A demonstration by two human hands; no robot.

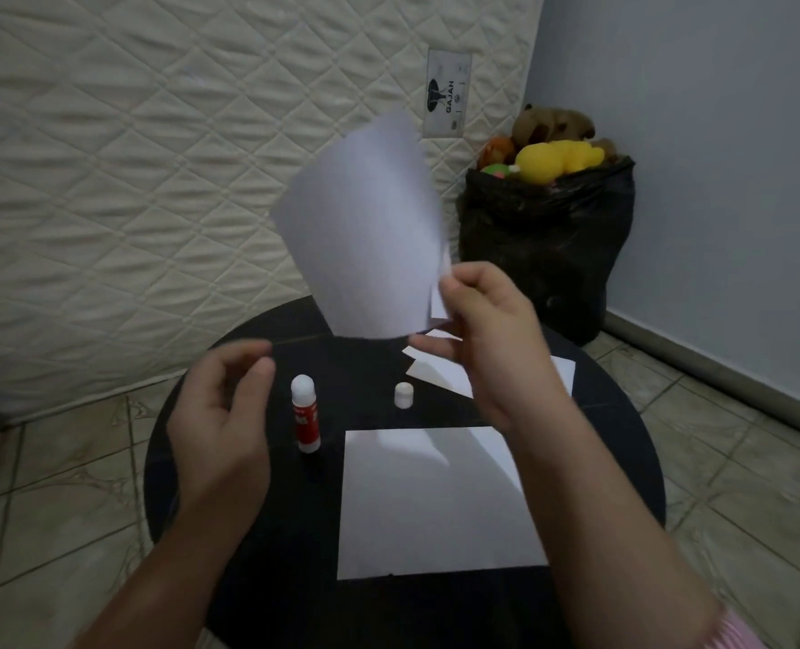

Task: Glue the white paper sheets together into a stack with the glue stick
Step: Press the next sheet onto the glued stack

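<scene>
Quilted cream mattress (154, 180) stands on edge along the back left, its diamond stitching puckered, above marbled floor tiles (61, 461). On the tiles sits a round black table (178, 484) with a smooth, dull top.

Over the table's left edge hovers the left hand (222, 414), fingers loosely curled, thumb and forefinger slightly apart, holding nothing. Just right of it, left of the table's middle, stands the glue stick (305, 412): a red cylinder with a white base, uncapped, its rounded white glue tip up. Its small white cap (403, 395) stands upright near the centre, apart from the stick.

Above the far edge, one white sheet (365, 231) is held up in the air, tilted and gently bowed, motion-blurred. The right hand (487, 339) pinches its lower right corner between thumb and fingertips. A flat rectangular sheet (435, 508) lies near the front edge, right of centre, partly under the right forearm. More sheets (440, 372) lie overlapped toward the far right edge, behind the hand.

Beyond the table, in the right corner against a smooth grey-blue wall (693, 180), a crinkled black plastic bag (548, 245) holds soft toys (557, 156), one yellow.
</scene>
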